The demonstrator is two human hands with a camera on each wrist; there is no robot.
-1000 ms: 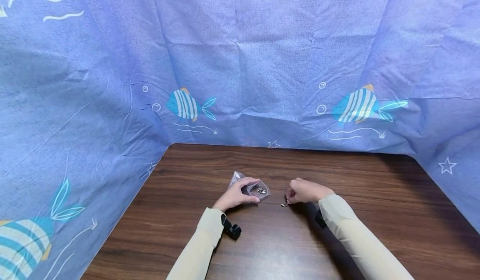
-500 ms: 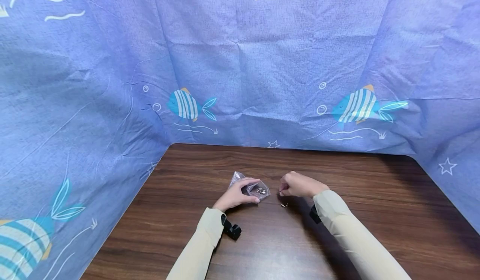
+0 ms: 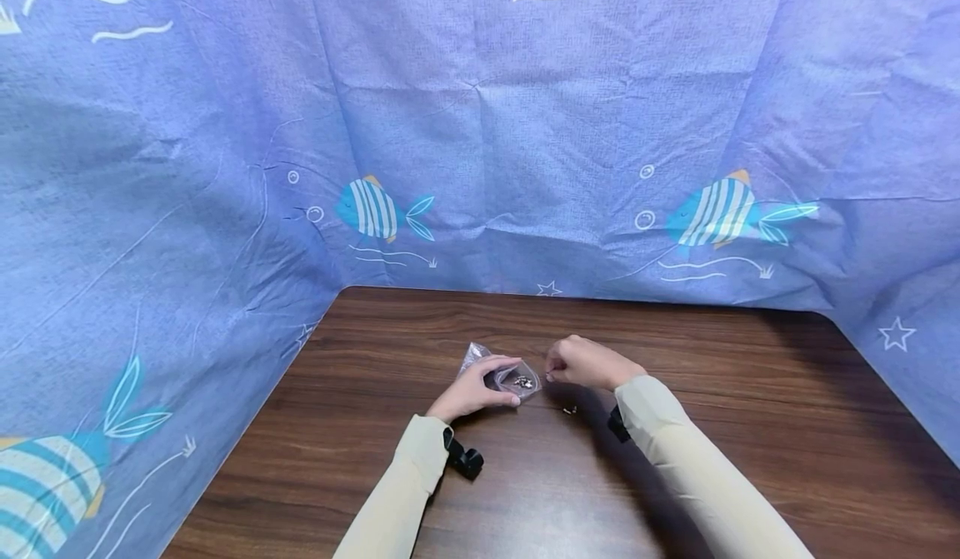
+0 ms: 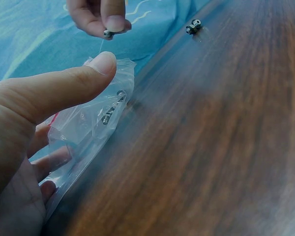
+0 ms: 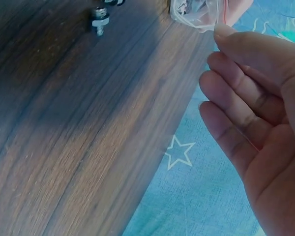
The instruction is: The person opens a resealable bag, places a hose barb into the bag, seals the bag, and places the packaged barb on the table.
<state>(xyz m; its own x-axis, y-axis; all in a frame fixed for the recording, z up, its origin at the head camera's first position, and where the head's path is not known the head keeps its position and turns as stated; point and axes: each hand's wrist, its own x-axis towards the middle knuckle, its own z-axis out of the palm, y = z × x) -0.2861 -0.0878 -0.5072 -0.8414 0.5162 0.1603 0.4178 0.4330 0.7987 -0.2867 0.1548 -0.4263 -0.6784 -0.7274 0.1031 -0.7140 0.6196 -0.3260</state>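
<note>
My left hand [image 3: 472,386] holds a clear plastic zip bag [image 4: 81,129] on the table, thumb and fingers curved about its mouth, which gapes towards the right. Several small metal screws [image 4: 107,117] lie inside the bag. Just right of the mouth, my right hand [image 3: 592,364] pinches one small screw [image 4: 108,33] between thumb and fingers, seen in the left wrist view; the right wrist view hides it behind the thumb. On the table below the right hand lie a few loose screws [image 5: 100,20], one showing a washer or nut on its shank.
The dark wood-grain table [image 3: 360,459] spreads around both hands. A blue curtain [image 3: 555,142] with fish drawings hangs along its back and sides. A black wrist camera [image 3: 467,461] sits on the left wrist, close to the tabletop.
My right hand has picked a screw from the loose ones and moved it left and away from me, up beside the bag's mouth. The left hand and the bag have stayed put.
</note>
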